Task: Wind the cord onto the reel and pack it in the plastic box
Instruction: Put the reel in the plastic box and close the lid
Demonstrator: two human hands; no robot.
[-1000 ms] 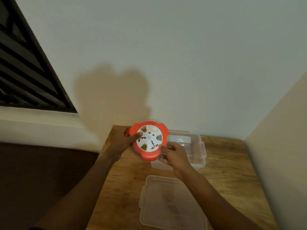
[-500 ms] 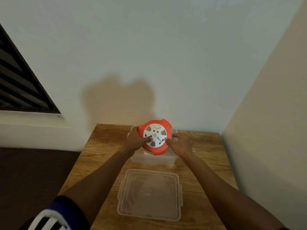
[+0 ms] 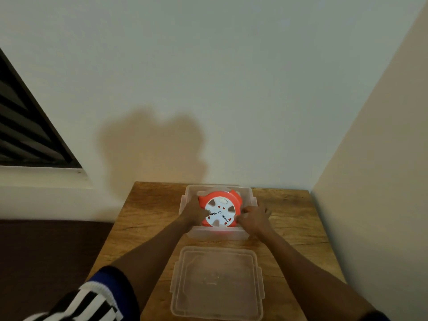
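The orange cord reel (image 3: 220, 209), with a white socket face, lies flat inside the clear plastic box (image 3: 217, 235) at the back of the wooden table. My left hand (image 3: 193, 213) reaches into the box and grips the reel's left edge. My right hand (image 3: 253, 217) holds the reel's right edge at the box's right wall, fingers curled. No loose cord shows outside the reel.
The box's clear lid (image 3: 216, 282) lies flat on the wooden table (image 3: 143, 218) in front of the box. Walls close in behind and on the right (image 3: 370, 181). A dark window grille (image 3: 25, 135) is at the left, dark floor below it.
Both hands have lowered the reel from above the box down into it. The view has shifted so the box sits centred.
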